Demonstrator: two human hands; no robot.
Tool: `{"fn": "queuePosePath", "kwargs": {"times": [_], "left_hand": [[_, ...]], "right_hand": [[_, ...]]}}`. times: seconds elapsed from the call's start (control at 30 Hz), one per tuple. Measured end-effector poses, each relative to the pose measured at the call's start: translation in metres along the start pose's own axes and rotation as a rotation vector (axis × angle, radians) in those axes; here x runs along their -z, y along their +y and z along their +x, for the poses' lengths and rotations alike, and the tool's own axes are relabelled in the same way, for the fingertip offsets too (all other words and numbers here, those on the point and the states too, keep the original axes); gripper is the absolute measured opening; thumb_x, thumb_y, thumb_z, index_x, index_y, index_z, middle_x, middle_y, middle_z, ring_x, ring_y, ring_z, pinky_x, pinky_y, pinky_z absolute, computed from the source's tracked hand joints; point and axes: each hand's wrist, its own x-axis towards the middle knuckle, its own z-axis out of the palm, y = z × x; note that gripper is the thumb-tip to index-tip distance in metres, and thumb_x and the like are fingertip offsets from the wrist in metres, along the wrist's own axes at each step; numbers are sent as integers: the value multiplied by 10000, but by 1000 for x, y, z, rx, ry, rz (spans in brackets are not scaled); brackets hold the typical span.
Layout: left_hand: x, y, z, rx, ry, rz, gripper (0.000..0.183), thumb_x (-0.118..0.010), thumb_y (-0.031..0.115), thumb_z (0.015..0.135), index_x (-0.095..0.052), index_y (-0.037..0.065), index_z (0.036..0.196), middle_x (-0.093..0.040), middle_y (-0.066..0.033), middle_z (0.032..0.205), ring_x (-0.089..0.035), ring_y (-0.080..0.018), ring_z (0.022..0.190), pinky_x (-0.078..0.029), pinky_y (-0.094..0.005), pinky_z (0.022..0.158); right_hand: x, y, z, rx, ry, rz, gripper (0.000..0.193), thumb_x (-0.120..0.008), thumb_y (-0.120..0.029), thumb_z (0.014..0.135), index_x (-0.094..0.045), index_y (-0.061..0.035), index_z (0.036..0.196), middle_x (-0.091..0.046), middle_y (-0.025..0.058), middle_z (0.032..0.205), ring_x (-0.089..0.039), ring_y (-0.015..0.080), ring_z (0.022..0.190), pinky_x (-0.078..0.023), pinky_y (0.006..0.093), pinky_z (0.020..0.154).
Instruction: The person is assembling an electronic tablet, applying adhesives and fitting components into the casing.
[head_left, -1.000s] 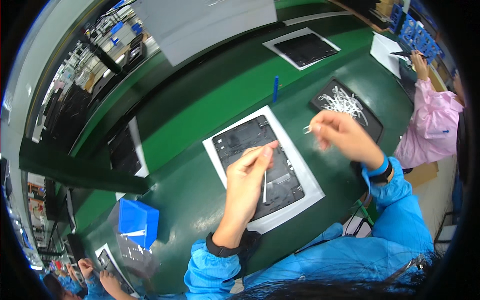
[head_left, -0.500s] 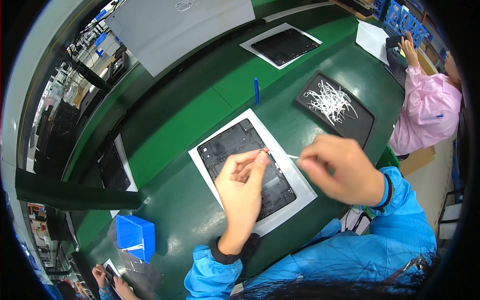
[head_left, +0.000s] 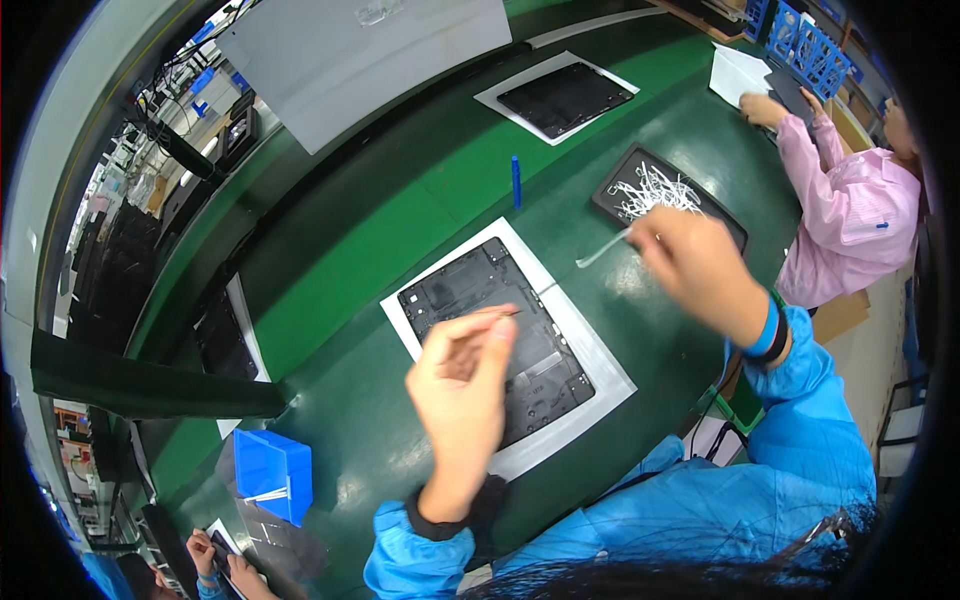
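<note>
My right hand point(head_left: 695, 265) is closed on a thin white strip point(head_left: 603, 249), which hangs out to the left beside the black tray. Below it and to the left, my left hand point(head_left: 460, 385) pinches a tiny dark piece between thumb and forefinger, too small to name. That hand hovers over a flat black device panel point(head_left: 545, 345) resting on a white sheet point(head_left: 608, 388); hand and wrist cover part of the panel. A tangle of white strips point(head_left: 650, 190) fills the black tray point(head_left: 738, 232), partly hidden behind my right hand.
A blue pen point(head_left: 516, 182) stands beyond the panel. Another black panel point(head_left: 565, 98) lies on its sheet at the far side. On the left are a blue bin point(head_left: 285, 470) and a dark green bar point(head_left: 150, 385). Co-workers sit at right, in a pink sleeve point(head_left: 810, 165), and lower left.
My right hand has moved up and right with the white strip, away from my left hand. The left hand has drawn slightly left and down. The pink-sleeved co-worker's hands have lowered.
</note>
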Motion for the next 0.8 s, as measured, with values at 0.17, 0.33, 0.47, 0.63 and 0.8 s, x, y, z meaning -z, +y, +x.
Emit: {"fn": "queuePosePath", "kwargs": {"times": [0.17, 0.33, 0.47, 0.63, 0.8], "left_hand": [[49, -2, 16, -76, 44, 105, 116, -782, -25, 927, -754, -16, 1039, -761, -115, 1061, -715, -167, 1001, -565, -288, 919], [69, 11, 21, -334, -316, 497, 143, -775, -117, 828, -787, -3, 913, -747, -142, 1022, -723, -203, 934, -595, -307, 808], [66, 10, 28, -403, -335, 388, 173, -803, -94, 804, -827, 15, 936, -767, -98, 996, -740, -194, 879, -604, -297, 747], [80, 10, 31, -430, -212, 331, 181, -784, -103, 826, -808, -5, 977, -762, -111, 1027, -741, -213, 901, -603, -320, 786], [96, -9, 33, -391, 77, 686, 206, -736, -61, 901, -729, -13, 1101, -728, -147, 1130, -712, -250, 1033, -559, -361, 920]], "right_hand": [[35, 84, -1, -308, -343, -380, 172, -630, -39, 951, -693, 35, 1093, -696, 255, 941, -682, 453, 892, -531, 496, 786], [24, -6, 28, 15, -63, 46, 248, -642, -129, 1006, -702, 26, 1190, -699, 237, 1058, -674, 416, 969, -542, 474, 847], [-20, -62, 49, 191, -432, 640, 309, -632, -258, 1070, -706, 11, 1202, -708, 177, 1092, -678, 328, 974, -531, 409, 835], [-59, -78, 89, -65, -955, 1035, 288, -648, -253, 1082, -736, 21, 1092, -697, 15, 901, -619, 80, 824, -515, 257, 758], [-117, -75, 113, -2, -836, 696, 283, -640, -264, 1075, -719, 6, 1045, -652, 22, 802, -576, 117, 742, -492, 303, 708]]}}
